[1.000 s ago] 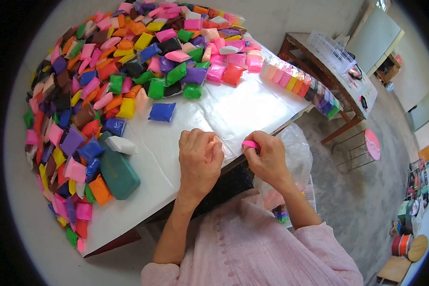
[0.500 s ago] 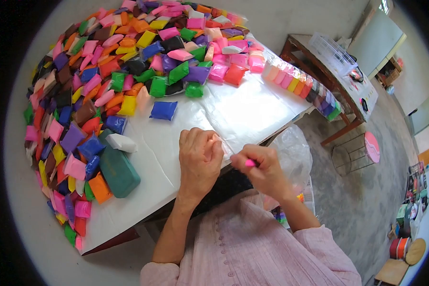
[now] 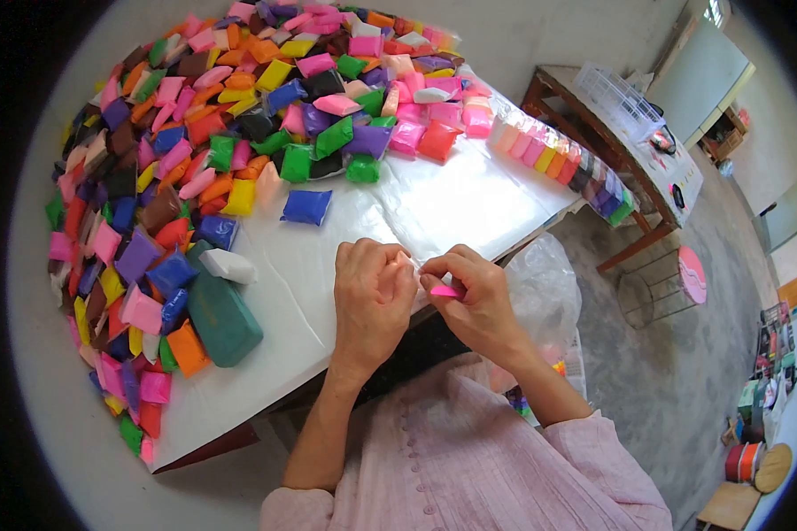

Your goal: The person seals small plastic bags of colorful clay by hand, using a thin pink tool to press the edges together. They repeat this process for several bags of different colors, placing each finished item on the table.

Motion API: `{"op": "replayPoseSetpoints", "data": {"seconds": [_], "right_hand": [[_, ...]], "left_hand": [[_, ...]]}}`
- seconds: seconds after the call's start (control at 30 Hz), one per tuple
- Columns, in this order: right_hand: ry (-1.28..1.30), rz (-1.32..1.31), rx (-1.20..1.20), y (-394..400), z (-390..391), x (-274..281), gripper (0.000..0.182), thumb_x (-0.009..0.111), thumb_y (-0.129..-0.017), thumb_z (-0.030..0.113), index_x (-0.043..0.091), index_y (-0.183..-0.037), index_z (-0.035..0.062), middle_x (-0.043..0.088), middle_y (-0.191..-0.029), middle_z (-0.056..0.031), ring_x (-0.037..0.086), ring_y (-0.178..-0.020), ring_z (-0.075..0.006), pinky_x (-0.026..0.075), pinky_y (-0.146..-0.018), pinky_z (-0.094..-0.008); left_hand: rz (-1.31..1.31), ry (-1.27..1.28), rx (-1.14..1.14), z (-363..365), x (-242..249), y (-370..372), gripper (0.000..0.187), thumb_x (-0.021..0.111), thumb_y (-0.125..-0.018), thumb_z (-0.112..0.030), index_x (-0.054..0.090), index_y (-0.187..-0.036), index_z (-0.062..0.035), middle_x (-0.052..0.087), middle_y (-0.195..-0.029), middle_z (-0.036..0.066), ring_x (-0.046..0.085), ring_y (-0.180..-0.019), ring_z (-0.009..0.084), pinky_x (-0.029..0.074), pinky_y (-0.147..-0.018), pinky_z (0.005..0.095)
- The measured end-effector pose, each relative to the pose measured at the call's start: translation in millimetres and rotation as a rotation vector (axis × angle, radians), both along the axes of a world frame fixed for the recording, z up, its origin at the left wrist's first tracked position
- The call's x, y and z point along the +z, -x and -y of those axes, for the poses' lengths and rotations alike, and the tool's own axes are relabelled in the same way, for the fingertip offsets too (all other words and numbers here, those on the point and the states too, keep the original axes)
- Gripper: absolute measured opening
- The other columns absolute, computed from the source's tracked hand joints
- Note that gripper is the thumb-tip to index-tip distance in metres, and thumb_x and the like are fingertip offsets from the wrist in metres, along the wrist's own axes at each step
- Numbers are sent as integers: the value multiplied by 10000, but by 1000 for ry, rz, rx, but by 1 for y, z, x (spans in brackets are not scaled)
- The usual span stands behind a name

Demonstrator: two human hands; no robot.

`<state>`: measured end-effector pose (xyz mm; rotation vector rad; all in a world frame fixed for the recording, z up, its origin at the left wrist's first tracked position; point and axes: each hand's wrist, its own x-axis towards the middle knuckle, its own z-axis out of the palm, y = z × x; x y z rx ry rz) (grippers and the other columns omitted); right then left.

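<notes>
My left hand is closed near the table's front edge, its fingers curled around a pale, clear-looking plastic piece that is mostly hidden. Close beside it, my right hand is also closed, gripping a small bright pink object whose kind I cannot make out. The right fingertips meet the edge of the pale plastic. A blue packet lies on the white table covering beyond my hands. To the left, a white packet rests against a teal oblong case.
A large heap of colourful packets covers the table's back and left. A clear pack of coloured blocks lies along the right edge. Below it hangs a clear plastic bag. A pink-topped stool and another table stand right.
My right hand has moved left and slightly up, closing the gap to my left hand. The pink object has turned and shows more of its length. My left hand stays nearly still.
</notes>
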<state>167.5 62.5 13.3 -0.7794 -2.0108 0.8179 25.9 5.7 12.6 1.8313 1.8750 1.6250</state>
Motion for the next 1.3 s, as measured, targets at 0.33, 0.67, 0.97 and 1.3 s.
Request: {"op": "replayPoseSetpoints", "data": {"seconds": [0.33,0.67,0.97,1.3], "right_hand": [[-190,122,20,5,-7,-15,144,656,-774,51,556,-875,33,570,-834,-152,599,-750,-365,473,-625,-428],[-60,54,71,2,-11,-10,143,658,-788,75,553,-861,12,573,-813,-177,595,-763,-389,469,-646,-442],[-274,438,-250,11,9,-9,274,715,-763,163,533,-905,15,540,-889,-150,635,-678,-330,517,-593,-412],[-176,313,-256,-21,-2,-15,162,652,-826,156,549,-864,36,609,-842,-158,617,-694,-370,464,-587,-467]], "left_hand": [[-61,7,-30,0,2,0,154,672,-801,-58,598,-927,-8,575,-903,97,509,-870,277,432,-791,371],[44,76,-84,-2,0,4,154,678,-812,-67,600,-932,-10,588,-897,96,533,-872,270,443,-799,357],[-21,61,-72,-5,-3,0,112,661,-818,-56,588,-887,-6,578,-857,103,533,-830,279,447,-754,358],[70,56,-6,-1,-2,2,104,627,-860,-63,586,-931,0,564,-873,123,543,-819,263,457,-765,358]]}}
